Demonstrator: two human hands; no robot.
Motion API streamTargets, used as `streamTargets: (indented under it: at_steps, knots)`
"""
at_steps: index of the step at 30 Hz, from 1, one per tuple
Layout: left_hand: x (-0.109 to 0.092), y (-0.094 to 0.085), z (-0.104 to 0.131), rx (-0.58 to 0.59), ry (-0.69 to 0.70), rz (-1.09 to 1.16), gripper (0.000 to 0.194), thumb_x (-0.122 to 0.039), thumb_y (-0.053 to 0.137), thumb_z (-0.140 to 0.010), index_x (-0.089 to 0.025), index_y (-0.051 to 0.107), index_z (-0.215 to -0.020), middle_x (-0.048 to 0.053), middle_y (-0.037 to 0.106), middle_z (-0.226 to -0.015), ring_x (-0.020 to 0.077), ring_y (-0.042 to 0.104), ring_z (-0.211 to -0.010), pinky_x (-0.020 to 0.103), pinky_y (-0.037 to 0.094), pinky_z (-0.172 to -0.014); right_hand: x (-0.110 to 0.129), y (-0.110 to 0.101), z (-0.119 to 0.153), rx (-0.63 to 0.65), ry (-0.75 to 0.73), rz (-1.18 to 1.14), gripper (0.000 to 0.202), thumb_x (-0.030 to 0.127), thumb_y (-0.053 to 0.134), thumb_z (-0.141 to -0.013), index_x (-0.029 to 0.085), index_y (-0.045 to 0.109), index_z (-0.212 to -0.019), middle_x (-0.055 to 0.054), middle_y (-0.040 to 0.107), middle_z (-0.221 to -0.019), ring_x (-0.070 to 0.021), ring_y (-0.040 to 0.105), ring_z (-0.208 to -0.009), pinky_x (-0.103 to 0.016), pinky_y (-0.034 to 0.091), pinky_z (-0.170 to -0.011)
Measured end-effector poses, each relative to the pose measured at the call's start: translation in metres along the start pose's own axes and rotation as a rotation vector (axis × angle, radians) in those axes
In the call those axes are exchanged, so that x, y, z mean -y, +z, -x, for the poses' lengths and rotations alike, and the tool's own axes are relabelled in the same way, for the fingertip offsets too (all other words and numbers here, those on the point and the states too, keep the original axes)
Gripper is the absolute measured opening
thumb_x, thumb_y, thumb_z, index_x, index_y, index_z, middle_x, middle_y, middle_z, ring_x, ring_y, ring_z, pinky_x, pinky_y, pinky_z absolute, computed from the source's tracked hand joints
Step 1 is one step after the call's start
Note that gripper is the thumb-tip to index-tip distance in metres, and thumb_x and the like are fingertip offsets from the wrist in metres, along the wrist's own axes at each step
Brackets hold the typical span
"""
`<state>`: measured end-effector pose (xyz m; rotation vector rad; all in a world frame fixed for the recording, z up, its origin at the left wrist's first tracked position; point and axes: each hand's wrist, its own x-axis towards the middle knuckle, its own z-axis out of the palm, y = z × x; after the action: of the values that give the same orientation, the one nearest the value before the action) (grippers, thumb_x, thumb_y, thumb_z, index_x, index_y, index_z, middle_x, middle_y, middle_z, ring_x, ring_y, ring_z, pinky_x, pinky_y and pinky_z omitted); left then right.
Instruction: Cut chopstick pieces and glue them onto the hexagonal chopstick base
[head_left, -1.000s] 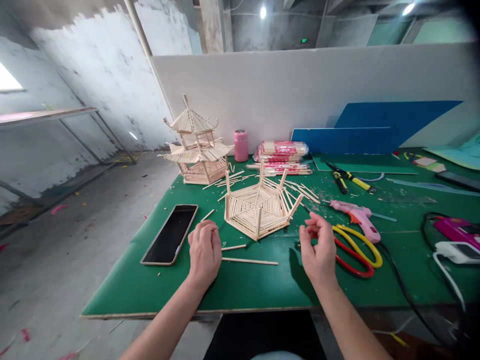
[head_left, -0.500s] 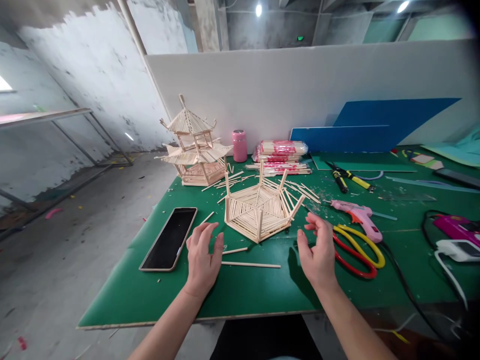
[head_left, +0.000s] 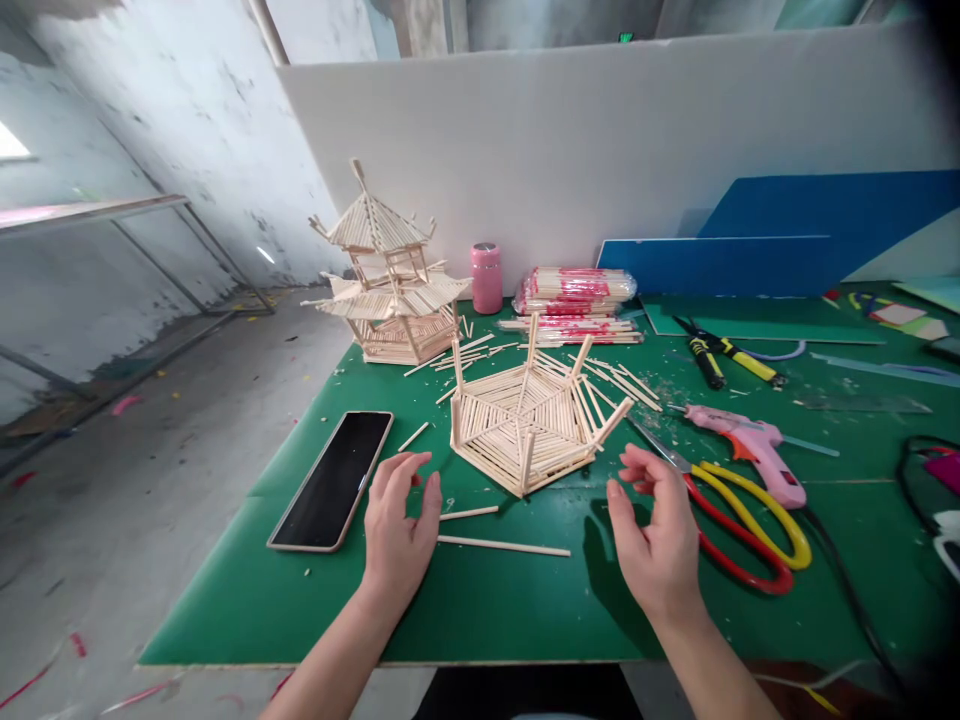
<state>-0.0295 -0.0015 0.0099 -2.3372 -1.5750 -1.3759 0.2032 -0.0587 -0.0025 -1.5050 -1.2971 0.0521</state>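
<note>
My left hand point(head_left: 401, 515) hovers over the green table between a phone point(head_left: 332, 482) and two loose wooden sticks point(head_left: 504, 546), thumb apart from curled fingers, holding nothing. On the other side, my right hand point(head_left: 654, 525) is likewise open and empty, beside scissors point(head_left: 742, 525) with red and yellow handles. Between and beyond both hands lies a hexagonal stick base point(head_left: 517, 425) with short posts standing at its corners; one at the right leans outward. Neither hand touches it. A finished-looking stick pagoda point(head_left: 390, 290) stands at the back left.
Behind the base are a pink bottle point(head_left: 487, 278), wrapped stick bundles point(head_left: 577, 292) and scattered stick pieces point(head_left: 626, 382). To the right lie a pink glue gun point(head_left: 757, 450) with its cable and pliers point(head_left: 731, 360). A white partition point(head_left: 540, 150) and blue boards point(head_left: 712, 266) border the back.
The camera view has tilted down and come slightly closer to the table. Both hands stay open, now slightly farther apart in the picture. The base and loose sticks lie as before.
</note>
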Motion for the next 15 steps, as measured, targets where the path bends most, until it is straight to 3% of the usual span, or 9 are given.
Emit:
streamTargets:
  at_steps: [5,7,11,15]
  knots:
    - [0.001,0.000,-0.001,0.084,0.106,0.008,0.013,-0.014,0.053,-0.078,-0.018,0.055,-0.091,0.005,0.057,-0.083,0.0181,0.056,-0.077,0.032,0.046,-0.069,-0.002,-0.001,0.002,0.061,0.002,-0.028,0.029,0.018,0.049,-0.081,0.020,0.048,-0.110,-0.007,0.054,-0.096,-0.0165,0.053,-0.079,-0.034,0.046,-0.072]
    - [0.000,-0.005,-0.002,0.201,0.244,-0.017,0.013,-0.014,0.053,-0.079,-0.018,0.056,-0.091,0.005,0.059,-0.082,0.0180,0.055,-0.077,0.033,0.044,-0.072,-0.003,-0.002,0.003,0.074,0.019,-0.038,0.028,0.018,0.050,-0.081,0.020,0.049,-0.109,-0.007,0.054,-0.097,-0.0162,0.053,-0.079,-0.034,0.047,-0.072]
    - [-0.005,-0.016,-0.007,0.585,0.440,-0.165,0.016,-0.017,0.047,-0.083,-0.017,0.057,-0.096,0.007,0.061,-0.091,0.0210,0.053,-0.086,0.038,0.039,-0.078,-0.003,-0.001,0.005,0.096,0.068,-0.067,0.027,0.019,0.051,-0.081,0.020,0.050,-0.108,-0.007,0.055,-0.096,-0.0168,0.054,-0.079,-0.034,0.048,-0.071]
    - [-0.011,-0.015,-0.014,0.703,0.565,-0.327,0.025,-0.008,0.036,-0.085,-0.015,0.059,-0.086,0.008,0.062,-0.080,0.0220,0.055,-0.077,0.039,0.037,-0.072,-0.002,-0.001,0.006,0.140,0.075,-0.057,0.025,0.019,0.051,-0.081,0.021,0.051,-0.106,-0.006,0.055,-0.095,-0.0166,0.055,-0.079,-0.033,0.048,-0.070]
